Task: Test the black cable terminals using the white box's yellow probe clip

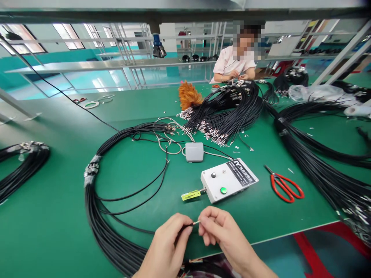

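black wire (185,226) pinched btwn both hands, left hand (168,247), right hand (222,235)

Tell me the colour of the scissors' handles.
Red: the scissors lie on the green table, right of the white box. Head view shows it.

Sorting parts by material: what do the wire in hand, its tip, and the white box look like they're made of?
Wire: matte black, likely plastic insulation. Tip: bare, pale and shiny, probably metal. White box: smooth painted casing, metal or plastic, cannot tell; black label, green button.
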`<state>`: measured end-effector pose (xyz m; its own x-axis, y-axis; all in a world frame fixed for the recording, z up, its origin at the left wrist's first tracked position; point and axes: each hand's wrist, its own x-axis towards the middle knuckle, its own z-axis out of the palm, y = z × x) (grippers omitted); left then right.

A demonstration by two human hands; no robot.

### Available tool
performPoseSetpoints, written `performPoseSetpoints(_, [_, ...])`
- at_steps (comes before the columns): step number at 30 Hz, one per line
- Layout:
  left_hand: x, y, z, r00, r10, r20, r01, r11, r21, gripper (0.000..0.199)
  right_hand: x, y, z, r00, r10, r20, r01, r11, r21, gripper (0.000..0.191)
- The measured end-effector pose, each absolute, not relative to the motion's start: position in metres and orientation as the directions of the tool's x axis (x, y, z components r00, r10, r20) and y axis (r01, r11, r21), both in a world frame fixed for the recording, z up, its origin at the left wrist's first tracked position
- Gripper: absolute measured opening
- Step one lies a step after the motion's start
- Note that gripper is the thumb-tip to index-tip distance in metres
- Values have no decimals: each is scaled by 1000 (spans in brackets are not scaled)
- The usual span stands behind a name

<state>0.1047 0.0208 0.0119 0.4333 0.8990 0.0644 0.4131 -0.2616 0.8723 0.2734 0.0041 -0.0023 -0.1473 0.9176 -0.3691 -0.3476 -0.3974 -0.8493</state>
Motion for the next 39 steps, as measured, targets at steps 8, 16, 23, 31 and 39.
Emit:
performPoseSetpoints(8, [107,24,13,309,950,-52,345,-61,937,16,253,-4,-21,-101,921,-375,-444,-379,-812,46])
performPoseSetpoints(16, [107,23,16,360,932,-34,330,-94,939,18,256,12,-1,-124,904,-408,-513,-410,-754,42])
performPoseSetpoints(23, [104,21,7,322,941,-98,333,-15,943,19,247,-1,-17,-110,912,-396,-497,-395,-772,42])
performPoseSetpoints(31, [105,21,5,352,935,-29,296,-82,952,18,253,1,-10,-113,907,-405,-571,-393,-721,42])
performPoseSetpoints(39, [100,19,4,396,914,-92,281,-25,959,21,246,3,-20,-68,931,-360,-483,-346,-804,34])
